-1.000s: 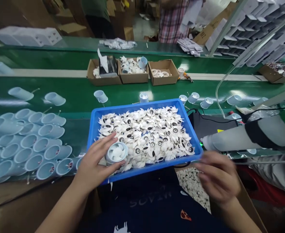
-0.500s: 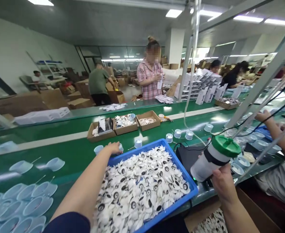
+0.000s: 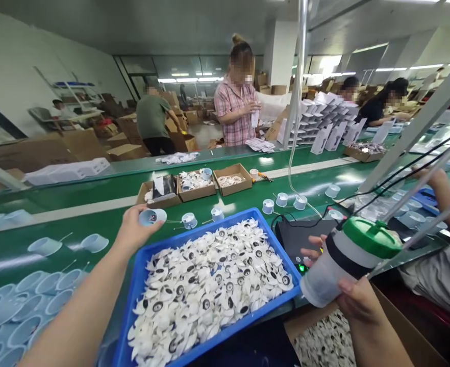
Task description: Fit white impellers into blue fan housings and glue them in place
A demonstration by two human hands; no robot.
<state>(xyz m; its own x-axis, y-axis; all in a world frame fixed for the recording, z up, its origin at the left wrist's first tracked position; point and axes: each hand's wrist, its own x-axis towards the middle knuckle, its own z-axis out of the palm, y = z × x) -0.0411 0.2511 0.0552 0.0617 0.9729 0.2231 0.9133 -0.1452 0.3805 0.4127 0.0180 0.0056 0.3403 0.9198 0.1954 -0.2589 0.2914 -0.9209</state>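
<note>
- Two hands are at work, well apart, one on each side of a blue tray [image 3: 205, 228].
- The left hand [image 3: 133, 233] is stretched to the far left corner of the tray. Its fingers are closed around a small pale-blue cup [image 3: 152, 216], held just above the green bench [image 3: 106, 224] with the open end facing the camera.
- The right hand [image 3: 357, 303] is clamped on a grey bottle [image 3: 335, 270] near the right edge. The bottle is tilted, with its green lid [image 3: 372, 237] pointing up and right. A black band runs around the bottle, and no writing on it can be read.
- The tray sits on the near side of the bench and is heaped with white fan blades [image 3: 209, 285], many with dark hubs.
- A black device [image 3: 292, 237] with a green light lies just right of the tray, behind the bottle.
- More loose cups [image 3: 281, 200] stand on the bench beyond the tray, and many lie bunched at the near left [image 3: 29, 290].
- Three cardboard boxes [image 3: 196, 189] stand in a row further off.
- White cartons [image 3: 324, 127] are stacked at the far right; their print is too small to read.
- A person in a checked shirt [image 3: 236, 109] stands across the bench.
</note>
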